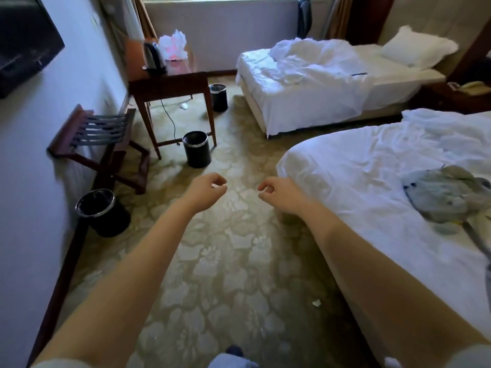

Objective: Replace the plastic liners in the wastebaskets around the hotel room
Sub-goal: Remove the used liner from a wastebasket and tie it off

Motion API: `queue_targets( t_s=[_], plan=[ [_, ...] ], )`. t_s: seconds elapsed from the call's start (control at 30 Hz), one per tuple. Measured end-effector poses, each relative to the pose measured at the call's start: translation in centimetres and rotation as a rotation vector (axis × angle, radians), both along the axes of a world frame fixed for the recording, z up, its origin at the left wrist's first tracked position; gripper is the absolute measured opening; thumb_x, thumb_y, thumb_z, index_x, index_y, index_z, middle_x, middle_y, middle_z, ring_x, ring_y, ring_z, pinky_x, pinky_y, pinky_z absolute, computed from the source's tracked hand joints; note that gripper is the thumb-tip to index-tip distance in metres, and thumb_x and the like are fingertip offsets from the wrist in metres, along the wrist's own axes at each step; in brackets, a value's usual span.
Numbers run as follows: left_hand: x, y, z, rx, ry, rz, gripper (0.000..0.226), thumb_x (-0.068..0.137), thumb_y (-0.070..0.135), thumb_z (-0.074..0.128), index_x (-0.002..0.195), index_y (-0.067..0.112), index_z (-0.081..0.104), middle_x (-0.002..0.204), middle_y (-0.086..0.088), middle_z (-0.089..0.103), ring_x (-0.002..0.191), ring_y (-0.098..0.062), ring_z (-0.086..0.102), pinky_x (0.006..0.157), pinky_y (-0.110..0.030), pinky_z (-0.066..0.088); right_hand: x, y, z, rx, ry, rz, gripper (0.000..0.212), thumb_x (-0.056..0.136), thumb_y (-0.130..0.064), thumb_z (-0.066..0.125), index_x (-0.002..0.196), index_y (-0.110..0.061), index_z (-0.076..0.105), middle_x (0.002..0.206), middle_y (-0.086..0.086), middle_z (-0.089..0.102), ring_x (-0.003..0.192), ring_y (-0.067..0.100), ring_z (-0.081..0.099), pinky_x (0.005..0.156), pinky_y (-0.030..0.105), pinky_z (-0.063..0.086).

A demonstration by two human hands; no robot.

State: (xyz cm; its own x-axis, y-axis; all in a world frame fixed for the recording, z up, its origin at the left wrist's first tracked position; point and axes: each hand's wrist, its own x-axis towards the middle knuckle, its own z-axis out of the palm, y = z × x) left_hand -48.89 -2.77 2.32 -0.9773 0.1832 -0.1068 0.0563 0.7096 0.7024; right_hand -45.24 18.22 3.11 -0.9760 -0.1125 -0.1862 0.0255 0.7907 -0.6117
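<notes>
Three black round wastebaskets stand on the patterned carpet. The nearest wastebasket sits by the left wall and has a dark liner over its shiny rim. The second wastebasket stands at the desk's front leg. The third wastebasket is farther back, between the desk and the far bed. My left hand and my right hand are stretched out over the carpet, fingers loosely curled, holding nothing. A white and pink plastic bag lies on the desk top.
A wooden desk with a kettle stands at the left. A folding luggage rack is against the left wall. Two beds with white sheets fill the right; a grey cloth lies on the near one.
</notes>
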Motion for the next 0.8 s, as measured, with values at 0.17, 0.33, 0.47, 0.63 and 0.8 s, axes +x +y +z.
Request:
queue_targets(
  t_s=[0.17,0.33,0.47,0.63,0.8],
  plan=[
    [-10.8,-0.7,-0.5,-0.047,-0.029,-0.033,0.032,0.094,0.027,0.054,0.123,0.014,0.059,0.124,-0.002,0.06,0.106,-0.015,0.055,0.085,-0.027,0.043,-11.1,-0.2,-0.8,0.044,-0.015,0.011,0.028,0.095,-0.031,0.056,0.12,-0.019,0.062,0.111,0.0,0.063,0.091,0.012,0.057,0.081,0.026,0.049],
    [-22.5,0.3,-1.8,-0.08,-0.046,-0.038,0.033,0.094,0.028,0.055,0.125,0.015,0.058,0.125,-0.001,0.059,0.105,-0.014,0.055,0.085,-0.027,0.044,-23.5,1.1,-2.2,0.033,-0.012,0.018,0.03,0.095,-0.03,0.056,0.121,-0.018,0.062,0.119,0.001,0.064,0.092,0.012,0.06,0.079,0.025,0.05],
    [-32.7,1.6,-2.0,-0.117,-0.046,0.016,0.035,0.094,0.025,0.055,0.126,0.013,0.057,0.126,-0.004,0.059,0.108,-0.018,0.056,0.09,-0.03,0.046,-34.8,2.3,-2.9,0.017,0.0,0.036,0.029,0.095,-0.032,0.056,0.121,-0.02,0.062,0.117,0.0,0.064,0.091,0.014,0.061,0.076,0.028,0.052],
    [-43.9,2.0,0.1,-0.196,-0.063,0.068,0.026,0.093,0.023,0.056,0.117,0.014,0.063,0.118,-0.005,0.063,0.108,-0.022,0.058,0.093,-0.035,0.048,-48.0,2.6,-1.2,0.011,-0.008,0.105,0.03,0.095,-0.031,0.056,0.121,-0.018,0.062,0.117,0.001,0.063,0.095,0.017,0.062,0.086,0.036,0.055],
    [-53.2,-1.2,0.3,-0.21,-0.063,0.167,0.031,0.093,0.024,0.057,0.121,0.013,0.061,0.122,-0.006,0.061,0.111,-0.022,0.057,0.09,-0.032,0.046,-59.3,-0.4,-0.8,0.062,0.008,0.214,0.027,0.096,-0.028,0.055,0.119,-0.018,0.062,0.118,0.001,0.063,0.095,0.016,0.06,0.085,0.033,0.053]
  ],
)
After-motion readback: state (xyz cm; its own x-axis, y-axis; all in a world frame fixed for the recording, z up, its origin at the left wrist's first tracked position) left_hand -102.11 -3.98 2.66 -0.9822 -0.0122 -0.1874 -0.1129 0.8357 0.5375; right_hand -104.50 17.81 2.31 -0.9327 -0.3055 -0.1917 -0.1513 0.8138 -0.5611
